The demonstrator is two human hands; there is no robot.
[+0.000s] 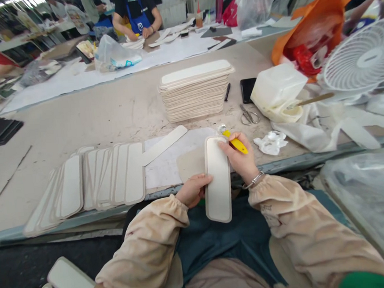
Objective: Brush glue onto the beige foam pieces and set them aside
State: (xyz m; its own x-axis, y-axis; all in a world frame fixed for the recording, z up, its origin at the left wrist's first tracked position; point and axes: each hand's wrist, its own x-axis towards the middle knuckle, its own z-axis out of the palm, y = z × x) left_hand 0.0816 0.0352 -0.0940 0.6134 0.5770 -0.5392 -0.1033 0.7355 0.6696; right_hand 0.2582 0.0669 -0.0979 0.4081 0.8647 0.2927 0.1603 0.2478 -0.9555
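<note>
A long, pale panel with rounded corners (218,177) is held upright over my lap, in front of the table edge. My left hand (194,189) pinches its left edge, thumb on the face. In my right hand (240,155) is a yellow-handled tool (236,144) with a small metallic head, its exact kind unclear. The thumb of that hand also presses on the panel's upper right edge. Behind the panel, a white sheet (163,175) lies on the table with a narrow pale strip (165,145) across it. Overlapping rows of similar panels (133,173) lie to the left.
A tall stack of pale panels (196,94) stands mid-table. Scissors (249,115), a black phone (248,89), crumpled tissue (270,142), a white container (277,87) and a fan (367,57) are on the right. A person in a blue apron (139,21) works across the table.
</note>
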